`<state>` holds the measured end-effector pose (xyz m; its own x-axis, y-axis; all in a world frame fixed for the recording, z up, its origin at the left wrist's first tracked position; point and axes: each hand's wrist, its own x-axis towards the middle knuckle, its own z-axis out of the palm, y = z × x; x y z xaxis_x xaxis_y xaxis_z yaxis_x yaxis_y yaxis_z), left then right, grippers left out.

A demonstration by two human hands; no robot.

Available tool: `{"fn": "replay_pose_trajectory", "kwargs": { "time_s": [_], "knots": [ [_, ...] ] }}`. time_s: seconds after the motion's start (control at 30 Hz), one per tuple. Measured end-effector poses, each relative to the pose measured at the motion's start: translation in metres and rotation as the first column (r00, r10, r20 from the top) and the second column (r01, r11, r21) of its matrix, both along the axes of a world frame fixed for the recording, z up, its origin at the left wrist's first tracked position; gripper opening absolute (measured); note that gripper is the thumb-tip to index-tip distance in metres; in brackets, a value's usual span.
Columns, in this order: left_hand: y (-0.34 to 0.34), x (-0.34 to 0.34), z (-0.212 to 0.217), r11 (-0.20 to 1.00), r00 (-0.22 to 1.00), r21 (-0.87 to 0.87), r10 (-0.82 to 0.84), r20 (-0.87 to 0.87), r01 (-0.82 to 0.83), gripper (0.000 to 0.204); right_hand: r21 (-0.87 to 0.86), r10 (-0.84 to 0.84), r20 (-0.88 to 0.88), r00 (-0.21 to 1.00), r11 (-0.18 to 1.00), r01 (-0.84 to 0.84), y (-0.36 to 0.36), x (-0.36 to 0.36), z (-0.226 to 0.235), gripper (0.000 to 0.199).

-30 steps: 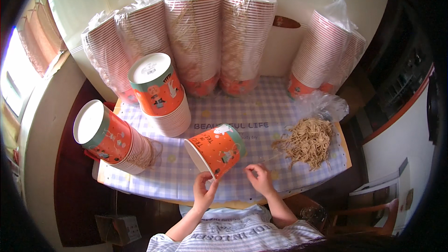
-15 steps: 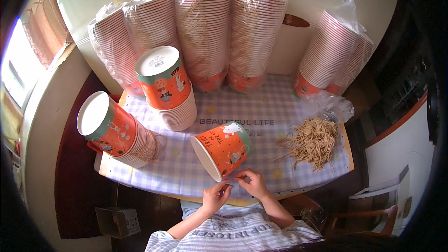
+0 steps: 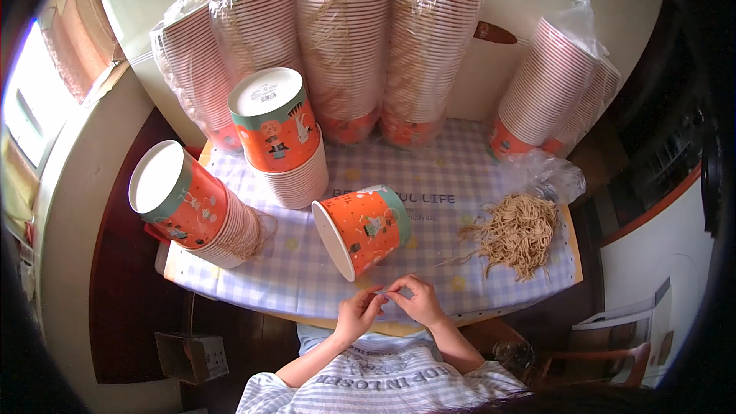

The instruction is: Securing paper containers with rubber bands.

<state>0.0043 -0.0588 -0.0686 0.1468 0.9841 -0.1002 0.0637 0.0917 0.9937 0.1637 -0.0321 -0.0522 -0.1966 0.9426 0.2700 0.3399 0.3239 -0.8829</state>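
Note:
Near the front edge of the table, my left hand (image 3: 359, 314) and my right hand (image 3: 416, 300) meet with fingertips pinched together. Whatever lies between them is too small to make out. Just beyond my fingers, an orange paper bucket (image 3: 366, 231) with a green band rests on its side, its white-rimmed mouth facing left; neither hand touches it. A tangled heap of tan strings (image 3: 515, 234) lies to the right. To the left, a tilted stack of paper buckets (image 3: 195, 207) has tan strings draped over its rims.
Another upside-down bucket stack (image 3: 277, 138) stands behind. Tall plastic-wrapped bucket stacks (image 3: 343, 54) line the wall, with more wrapped stacks (image 3: 546, 84) at the right. A crumpled clear bag (image 3: 548, 175) lies beside the strings. A checked cloth (image 3: 429, 249) covers the table.
The bucket on its side has rolled away from me, turning its printed lettering toward the far side. My hands stay together at the table edge, now apart from its rim.

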Motion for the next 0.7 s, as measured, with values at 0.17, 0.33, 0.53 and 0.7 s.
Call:
{"fn": "replay_pose_trajectory", "kwargs": {
  "time_s": [0.17, 0.33, 0.53, 0.7],
  "knots": [
    [0.003, 0.001, -0.002, 0.999, 0.993, -0.041, 0.032, 0.118, -0.027, 0.02, 0.008, 0.015, 0.061, 0.998, 1.0, -0.016, -0.003, -0.001, 0.002, 0.012],
    [0.004, 0.001, 0.002, 0.999, 0.991, 0.011, 0.035, 0.133, -0.037, 0.014, 0.005, 0.017, 0.076, 0.997, 1.0, -0.018, -0.003, -0.004, 0.006, 0.013],
    [0.005, -0.005, -0.008, 0.995, 0.993, 0.069, 0.066, 0.097, -0.073, 0.009, 0.386, -0.083, 0.326, 0.942, 0.921, -0.052, 0.003, -0.009, 0.017, 0.013],
    [0.01, -0.01, -0.002, 0.966, 0.995, 0.243, 0.098, -0.034, -0.087, 0.005, 0.304, 0.0, 0.236, 0.972, 0.95, -0.074, 0.003, -0.016, 0.016, 0.013]
  ]
}}
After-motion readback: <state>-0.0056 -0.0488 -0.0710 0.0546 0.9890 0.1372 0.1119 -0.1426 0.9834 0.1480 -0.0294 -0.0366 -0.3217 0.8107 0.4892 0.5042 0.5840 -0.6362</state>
